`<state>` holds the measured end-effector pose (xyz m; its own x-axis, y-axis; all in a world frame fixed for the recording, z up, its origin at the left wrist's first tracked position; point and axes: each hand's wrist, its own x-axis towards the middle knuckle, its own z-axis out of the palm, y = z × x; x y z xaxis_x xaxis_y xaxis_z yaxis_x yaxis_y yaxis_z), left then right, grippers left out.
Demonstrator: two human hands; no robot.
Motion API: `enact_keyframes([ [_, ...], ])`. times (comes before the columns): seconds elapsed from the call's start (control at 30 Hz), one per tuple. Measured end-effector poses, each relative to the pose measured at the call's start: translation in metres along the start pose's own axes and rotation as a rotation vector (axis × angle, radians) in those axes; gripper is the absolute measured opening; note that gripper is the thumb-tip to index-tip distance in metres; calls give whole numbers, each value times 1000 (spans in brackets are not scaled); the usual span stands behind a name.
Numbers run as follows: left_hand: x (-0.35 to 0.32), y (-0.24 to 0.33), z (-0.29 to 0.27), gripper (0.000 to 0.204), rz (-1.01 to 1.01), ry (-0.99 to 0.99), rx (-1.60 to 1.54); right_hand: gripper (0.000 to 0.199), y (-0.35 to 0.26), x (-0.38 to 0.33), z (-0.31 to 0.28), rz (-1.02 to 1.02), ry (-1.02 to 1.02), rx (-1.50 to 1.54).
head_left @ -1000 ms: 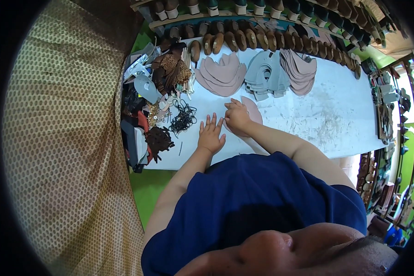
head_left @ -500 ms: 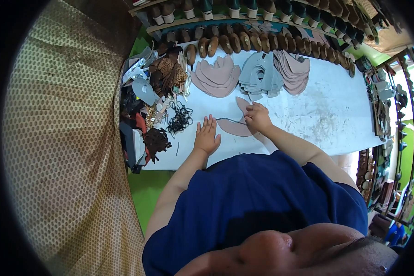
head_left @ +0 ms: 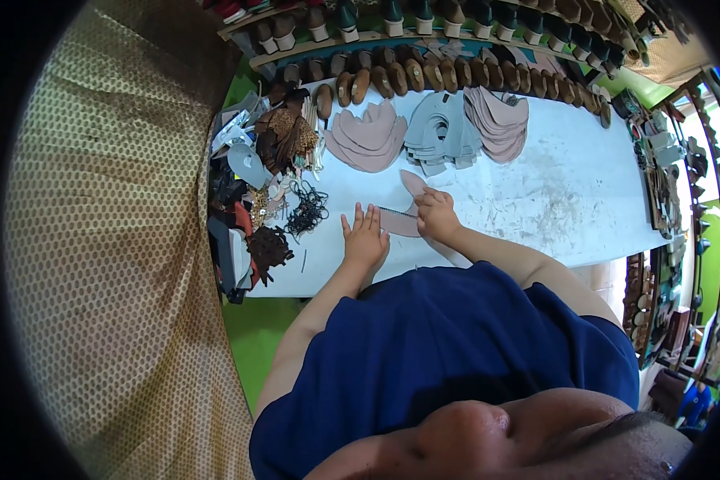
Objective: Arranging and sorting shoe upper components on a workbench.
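A curved pink cut piece, shaped like a shoe upper, lies on the white table between my hands. Along its inner edge runs a thin dark line, like a cord or narrow strip. My left hand rests flat at the piece's left end, its fingers spread and the fingertips touching that end. Over the right side of the piece, my right hand is closed, fingers bent down and pressed together. Whatever lies under those fingers is hidden. The piece's other arm sticks out beyond my right hand.
Stacked pink pieces and grey pieces lie farther back, before a row of brown shoe lasts. At left are a black cord heap, dark brown strips and a grey oval piece. A patterned curtain hangs beside the table.
My right hand has shifted slightly left and nearer along the piece. My left hand's fingers have spread a little, and the view has moved slightly.
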<state>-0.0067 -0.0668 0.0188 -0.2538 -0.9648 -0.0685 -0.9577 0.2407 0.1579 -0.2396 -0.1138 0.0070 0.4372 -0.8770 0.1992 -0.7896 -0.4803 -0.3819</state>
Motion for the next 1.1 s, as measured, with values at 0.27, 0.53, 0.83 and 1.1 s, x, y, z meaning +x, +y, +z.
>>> enact_keyframes([
  [0.27, 3, 6, -2, 58, -41, 38, 33, 17, -8, 0, -12, 90, -38, 94],
  [0.53, 9, 12, -6, 57, -59, 44, 41, 12, -24, 0, -14, 273, -182, 152],
  [0.83, 17, 14, -1, 58, -59, -25, 168, 12, -19, 5, -15, 209, -254, -5],
  [1.1, 2, 1, -7, 68, -156, -32, 38, 13, -16, 0, -12, 185, -241, 22],
])
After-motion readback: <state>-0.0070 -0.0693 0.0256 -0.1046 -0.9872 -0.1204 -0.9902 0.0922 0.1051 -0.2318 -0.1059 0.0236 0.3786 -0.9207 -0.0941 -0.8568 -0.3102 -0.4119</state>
